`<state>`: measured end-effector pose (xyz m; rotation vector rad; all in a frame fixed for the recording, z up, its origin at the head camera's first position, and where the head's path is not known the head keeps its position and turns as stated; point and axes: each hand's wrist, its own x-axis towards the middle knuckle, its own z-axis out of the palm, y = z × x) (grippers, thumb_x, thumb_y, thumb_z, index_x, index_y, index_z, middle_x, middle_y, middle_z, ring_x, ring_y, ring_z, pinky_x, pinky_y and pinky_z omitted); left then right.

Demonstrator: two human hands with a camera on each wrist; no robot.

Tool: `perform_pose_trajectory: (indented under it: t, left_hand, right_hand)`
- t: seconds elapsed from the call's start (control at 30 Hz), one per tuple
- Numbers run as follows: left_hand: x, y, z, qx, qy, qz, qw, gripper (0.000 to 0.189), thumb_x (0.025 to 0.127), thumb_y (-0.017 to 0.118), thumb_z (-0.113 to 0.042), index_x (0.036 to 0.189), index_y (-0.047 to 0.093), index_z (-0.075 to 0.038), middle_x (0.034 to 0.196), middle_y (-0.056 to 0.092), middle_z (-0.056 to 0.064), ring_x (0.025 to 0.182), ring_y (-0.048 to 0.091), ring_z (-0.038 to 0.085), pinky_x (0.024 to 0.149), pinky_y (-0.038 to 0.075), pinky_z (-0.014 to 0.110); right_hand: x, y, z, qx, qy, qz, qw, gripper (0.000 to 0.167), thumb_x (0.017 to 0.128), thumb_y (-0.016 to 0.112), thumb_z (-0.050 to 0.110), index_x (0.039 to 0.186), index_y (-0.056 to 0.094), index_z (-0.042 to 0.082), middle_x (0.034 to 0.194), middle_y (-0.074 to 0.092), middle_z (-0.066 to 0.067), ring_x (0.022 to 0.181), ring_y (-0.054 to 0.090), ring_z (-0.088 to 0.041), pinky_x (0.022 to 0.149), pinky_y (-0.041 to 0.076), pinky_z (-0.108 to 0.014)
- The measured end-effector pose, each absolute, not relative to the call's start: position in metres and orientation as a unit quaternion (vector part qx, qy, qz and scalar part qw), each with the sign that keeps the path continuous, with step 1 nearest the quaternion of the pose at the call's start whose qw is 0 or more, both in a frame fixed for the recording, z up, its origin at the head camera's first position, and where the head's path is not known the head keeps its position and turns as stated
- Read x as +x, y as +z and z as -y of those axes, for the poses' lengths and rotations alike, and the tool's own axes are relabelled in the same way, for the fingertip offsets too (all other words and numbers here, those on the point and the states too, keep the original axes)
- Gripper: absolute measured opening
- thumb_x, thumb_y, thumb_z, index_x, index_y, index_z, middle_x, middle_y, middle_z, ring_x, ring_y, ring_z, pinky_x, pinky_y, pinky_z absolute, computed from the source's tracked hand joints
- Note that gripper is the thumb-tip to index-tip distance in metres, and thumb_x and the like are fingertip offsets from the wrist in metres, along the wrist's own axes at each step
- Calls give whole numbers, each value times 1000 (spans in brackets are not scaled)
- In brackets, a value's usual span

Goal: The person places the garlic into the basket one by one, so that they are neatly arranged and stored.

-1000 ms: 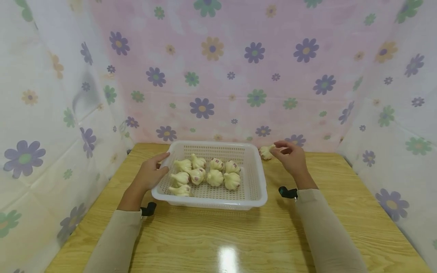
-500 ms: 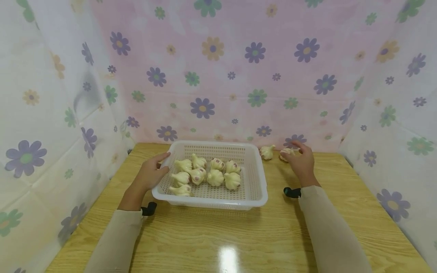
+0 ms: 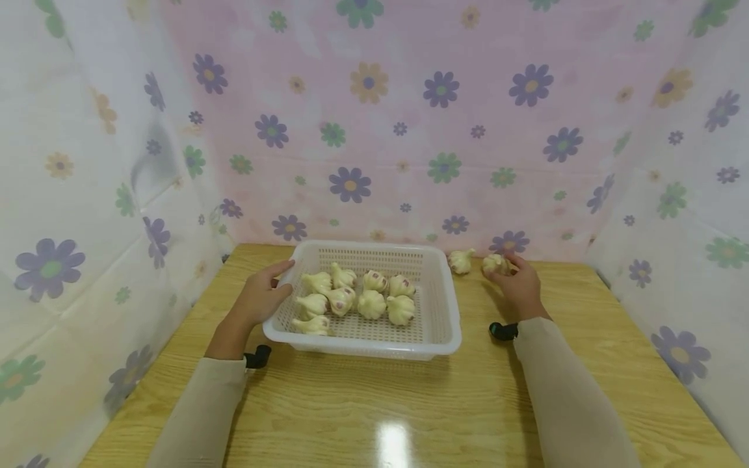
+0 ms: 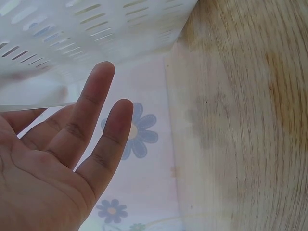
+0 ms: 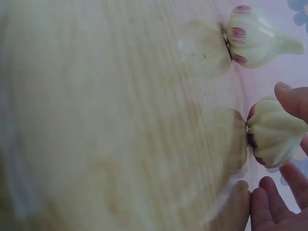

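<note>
In the head view, a white plastic basket stands on the table with several garlic bulbs inside. My left hand holds its left rim, the thumb over the edge. The left wrist view shows two fingers of that hand stretched below the basket's slotted wall. Behind the basket's right side, a garlic bulb sits alone on the table. A second bulb is right of it, pinched between my right hand's thumb and fingers. In the right wrist view, this bulb rests stem-up on the tabletop, partly covered by the thumb.
The wood-grain table carries everything. A pink flowered cloth hangs right behind its back edge. Pale flowered cloths close in both sides. Black wrist mounts stick out from both sleeves.
My right hand has left the bulb nearest the basket and shifted right to the second bulb, its fingers settling around it. The left hand and basket have stayed in place.
</note>
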<state>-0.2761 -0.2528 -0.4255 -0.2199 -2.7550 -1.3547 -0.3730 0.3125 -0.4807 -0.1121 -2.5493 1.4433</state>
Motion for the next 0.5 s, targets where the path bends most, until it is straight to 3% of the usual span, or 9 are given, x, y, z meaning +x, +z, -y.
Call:
perform_pose_trajectory:
  t: [0.13,0.5]
  left_hand:
    - [-276,-425,255,-68,-436,897,39,62,100,55,-21,160,41,-19,136,61,32,93,73,34,61,63,37]
    - [-277,-426,253,-68,-428,900,41,61,100,55,-23,160,43,-19,135,62,32,94,74,36,60,63,36]
  right_hand:
    - [-374,-476,-309,-43,481,870,97,78,94,75,38,160,40,14,162,39,-22,132,49,-45,105,47,-59]
    - [-370,-473,-308,-70,475,872,98,68,97,71,35,156,47,11,155,49,-24,135,53,-45,111,46,-57]
